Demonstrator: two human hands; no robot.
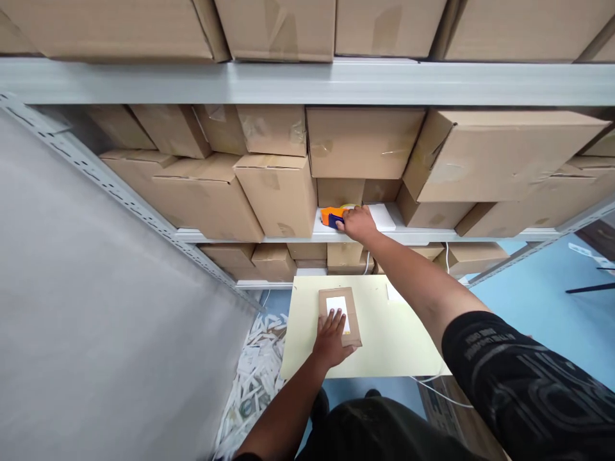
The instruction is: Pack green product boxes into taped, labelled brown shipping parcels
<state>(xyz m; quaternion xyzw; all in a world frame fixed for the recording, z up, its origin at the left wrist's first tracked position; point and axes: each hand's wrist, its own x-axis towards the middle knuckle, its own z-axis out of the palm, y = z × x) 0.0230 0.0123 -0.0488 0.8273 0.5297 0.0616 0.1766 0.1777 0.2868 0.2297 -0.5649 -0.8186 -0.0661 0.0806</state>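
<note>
A small cardboard box [356, 320] with a white label [336, 303] on top lies on the pale yellow table. My left hand [331, 338] rests flat on this box, its fingers spread over the label and the thumb near the lower edge. Up on the middle shelf, my right hand [359, 224] is closed around an orange and blue tape dispenser [331, 216]. Part of the dispenser is hidden by the fingers. Just right of that hand sits a white stack [382, 218], perhaps of paper or labels.
Cardboard boxes [273, 195] fill the metal shelf [283, 83] levels ahead. The table [384, 346] stands close to my body, with a white cable [444, 392] hanging near its front edge. White scraps [254, 378] cover the floor at left, beside a grey wall [96, 307].
</note>
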